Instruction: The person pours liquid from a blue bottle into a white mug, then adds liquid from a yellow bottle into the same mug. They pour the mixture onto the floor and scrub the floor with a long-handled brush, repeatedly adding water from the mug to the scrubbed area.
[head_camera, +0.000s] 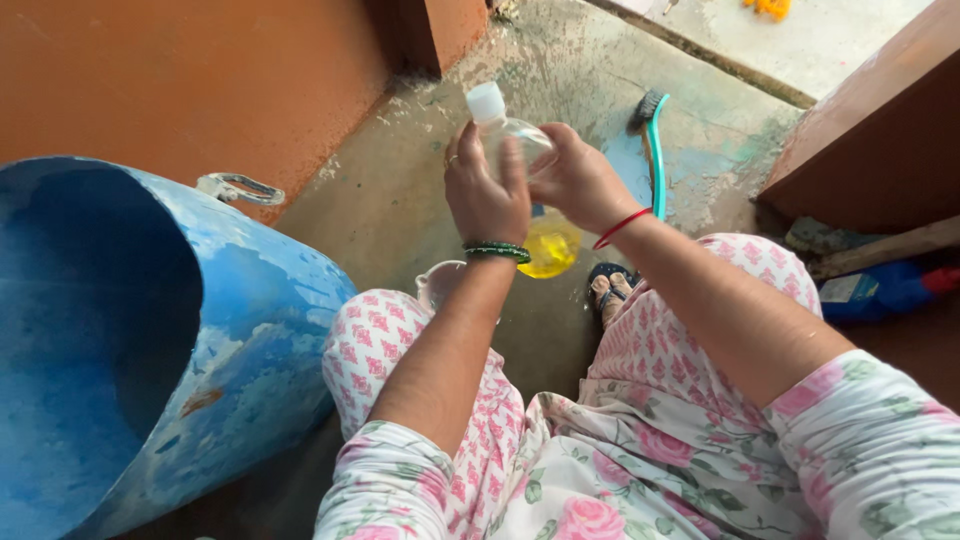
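Both hands wrapped round a clear bottle (520, 150), left hand (487, 195) and right hand (577, 180) gripping its sides, white cap (487, 102) tilted up-left, yellow liquid pooled low. Held over the concrete floor (400, 200). Blue barrel (230, 310) at left, green brush (655, 140) beyond.

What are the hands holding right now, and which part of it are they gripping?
Both hands, left hand and right hand, hold a clear plastic bottle of yellow liquid by its upper body, just below the white cap.
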